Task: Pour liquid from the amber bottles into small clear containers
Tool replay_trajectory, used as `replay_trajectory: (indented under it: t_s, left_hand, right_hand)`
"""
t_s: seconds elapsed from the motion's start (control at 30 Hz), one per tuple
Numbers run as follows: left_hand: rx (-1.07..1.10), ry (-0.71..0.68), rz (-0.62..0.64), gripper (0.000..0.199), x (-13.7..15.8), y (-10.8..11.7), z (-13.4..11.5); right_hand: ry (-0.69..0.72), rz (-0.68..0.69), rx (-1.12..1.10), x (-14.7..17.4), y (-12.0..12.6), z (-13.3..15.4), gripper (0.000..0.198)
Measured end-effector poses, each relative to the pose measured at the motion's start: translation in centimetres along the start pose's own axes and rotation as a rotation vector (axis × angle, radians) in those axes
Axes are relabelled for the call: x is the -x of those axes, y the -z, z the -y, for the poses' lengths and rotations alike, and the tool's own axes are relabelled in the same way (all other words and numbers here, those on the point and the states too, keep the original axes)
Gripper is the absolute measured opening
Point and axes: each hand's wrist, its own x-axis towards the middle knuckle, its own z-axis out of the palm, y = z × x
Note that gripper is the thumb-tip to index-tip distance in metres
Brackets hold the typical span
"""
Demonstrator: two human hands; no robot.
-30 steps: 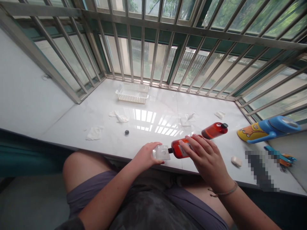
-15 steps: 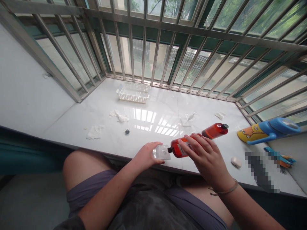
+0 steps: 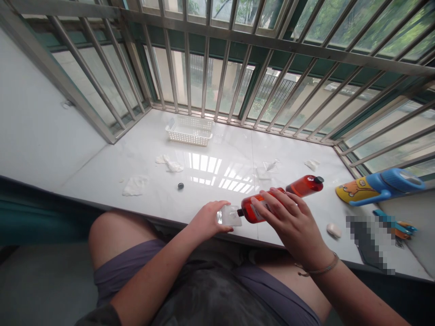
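Observation:
My left hand (image 3: 207, 220) is closed around a small clear square container (image 3: 231, 216), with the thumb on its near side and the fingers on its far side. In my right hand (image 3: 294, 222) is a red-orange bottle (image 3: 250, 210) with a white label, tilted so that its dark neck points left at the container's edge. Whether any liquid flows between them is too small to tell. A second red bottle (image 3: 303, 186) with a black cap lies or leans just beyond my right hand. Left of my left hand, a small black cap (image 3: 181, 186) rests on the white ledge (image 3: 217, 158).
A white perforated basket (image 3: 188, 138) stands near the barred window. Crumpled tissues (image 3: 171, 165) and a clear plastic piece (image 3: 268, 170) lie on the ledge. At right are a blue and yellow flask (image 3: 377, 185), a pale lump (image 3: 334, 230), and blue-orange tools (image 3: 403, 228).
Both hands, the container and the tilted bottle hold almost the same positions. Only the camera view has shifted very slightly.

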Motion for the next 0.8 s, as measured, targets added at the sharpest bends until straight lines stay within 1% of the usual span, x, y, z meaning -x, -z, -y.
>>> replay_trajectory:
  t_s: [0.37,0.57,0.8]
  left_hand:
    - [0.005,-0.003,-0.001,0.081,0.05,0.1,-0.09]
    - [0.008,-0.012,-0.004,0.08,0.05,-0.01,0.11]
    - [0.014,-0.013,-0.005,0.08,0.1,0.0,0.1]
  right_hand:
    - [0.017,-0.005,0.027,-0.26,0.33,-0.2,0.054]
    - [0.035,-0.008,0.029,-0.49,0.44,-0.24,0.052]
    - [0.039,0.008,0.042,-0.57,0.63,-0.38,0.056]
